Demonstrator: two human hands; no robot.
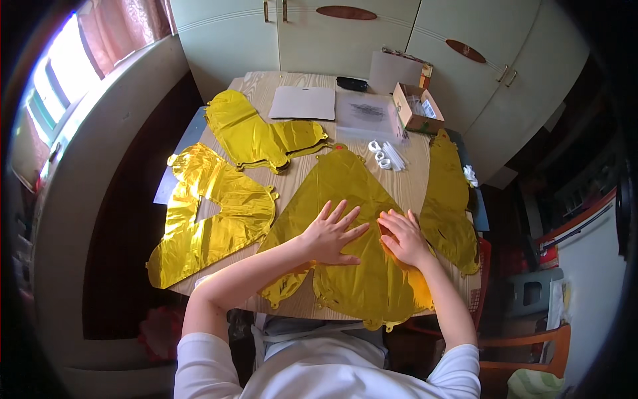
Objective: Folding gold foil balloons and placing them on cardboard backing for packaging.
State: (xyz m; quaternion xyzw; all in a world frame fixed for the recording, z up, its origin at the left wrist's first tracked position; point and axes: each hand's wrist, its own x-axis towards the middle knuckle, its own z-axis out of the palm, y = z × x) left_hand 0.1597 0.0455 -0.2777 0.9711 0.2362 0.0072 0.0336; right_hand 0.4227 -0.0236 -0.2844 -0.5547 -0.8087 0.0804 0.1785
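Observation:
A large gold foil balloon point(345, 183), flat and uninflated, lies at the middle of the table and hangs slightly over its near edge. My left hand point(329, 236) rests on it with the palm down and the fingers spread. To its right, my right hand point(405, 241) touches the same foil, its fingers slightly bent and the thumb apart. An orange reflection shows in the foil beneath the right palm. More flat gold foil balloons lie around: one point(242, 229) creased and shiny at the left, one point(249, 133) at the far left, one point(446, 206) along the right edge.
Behind the foil lie white ribbon rolls point(380, 156) beside thin clear strips point(395, 157). Farther back are a pale flat sheet point(302, 103), a clear plastic bag point(365, 113), a black case point(351, 84) and an open cardboard box point(419, 120). A wooden chair point(561, 349) stands at the right.

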